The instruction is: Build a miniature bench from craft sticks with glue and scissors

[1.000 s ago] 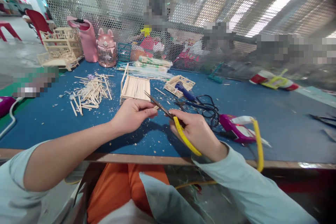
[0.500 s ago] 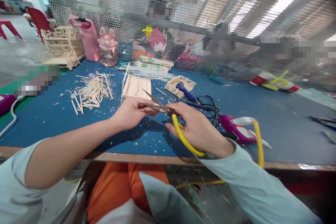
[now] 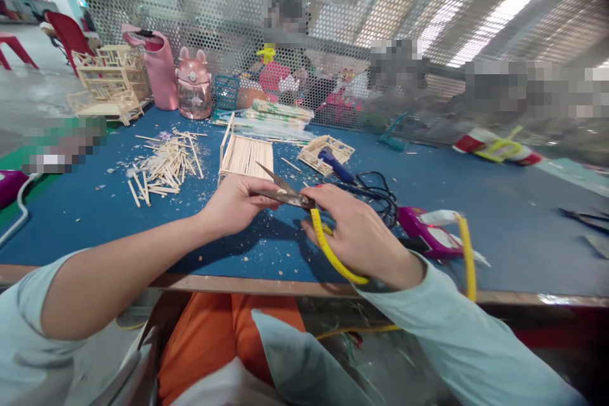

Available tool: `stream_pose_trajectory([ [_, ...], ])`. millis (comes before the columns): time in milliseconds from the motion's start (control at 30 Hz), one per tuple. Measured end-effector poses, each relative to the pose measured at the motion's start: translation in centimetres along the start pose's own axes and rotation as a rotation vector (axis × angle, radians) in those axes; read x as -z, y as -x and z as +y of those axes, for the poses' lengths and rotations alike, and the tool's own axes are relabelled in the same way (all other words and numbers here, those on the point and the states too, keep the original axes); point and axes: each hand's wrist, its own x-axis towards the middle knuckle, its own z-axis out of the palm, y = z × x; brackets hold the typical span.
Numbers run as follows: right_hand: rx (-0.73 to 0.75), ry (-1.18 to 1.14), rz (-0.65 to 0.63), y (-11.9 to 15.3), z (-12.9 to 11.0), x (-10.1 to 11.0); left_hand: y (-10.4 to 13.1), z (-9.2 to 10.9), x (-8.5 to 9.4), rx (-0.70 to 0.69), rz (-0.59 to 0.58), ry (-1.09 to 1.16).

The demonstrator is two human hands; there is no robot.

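Note:
My right hand (image 3: 354, 231) grips scissors (image 3: 297, 198) whose handle loops are covered in yellow. The blades stand apart and point left, toward my left hand (image 3: 233, 203). Thumb and fingers of that hand pinch a small wooden stick, mostly hidden; only a pale end shows between the blades. Just beyond my hands, a small frame of wooden sticks (image 3: 247, 157) with a slatted panel and raised side sticks sits on the blue table (image 3: 95, 228). A pile of cut sticks (image 3: 171, 165) lies to its left.
Behind are a pink bottle (image 3: 162, 73), a clear pink cup (image 3: 194, 92) and bagged sticks (image 3: 280, 114). A stick-built model (image 3: 111, 85) stands far left. On the right lie a blue glue gun (image 3: 335, 165), its cord, a purple glue gun (image 3: 431, 235) and pliers (image 3: 585, 219). A perforated screen (image 3: 333, 25) closes the back.
The scissors' lower blade has shifted slightly against my left fingers. Both hands keep nearly the same place and hold; the objects on the table lie as before.

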Motion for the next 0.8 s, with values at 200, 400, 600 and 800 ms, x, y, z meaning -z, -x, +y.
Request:
stream_pose_trajectory([
  [200, 0.022, -0.042, 0.035, 0.1, 0.4, -0.4, 0.1, 0.0, -0.1, 0.022, 0.027, -0.002],
  [400, 0.025, -0.078, 0.055, 0.2, 0.8, -0.8, 0.1, -0.3, -0.2, 0.002, 0.034, 0.023],
  [600, 0.024, -0.133, 0.036, 0.3, 0.7, -1.1, 0.1, -0.4, -0.1, -0.029, 0.009, -0.041],
  [800, 0.007, 0.037, -0.007, 0.2, 0.4, -0.5, 0.0, -0.5, -0.1, 0.056, 0.017, 0.032],
])
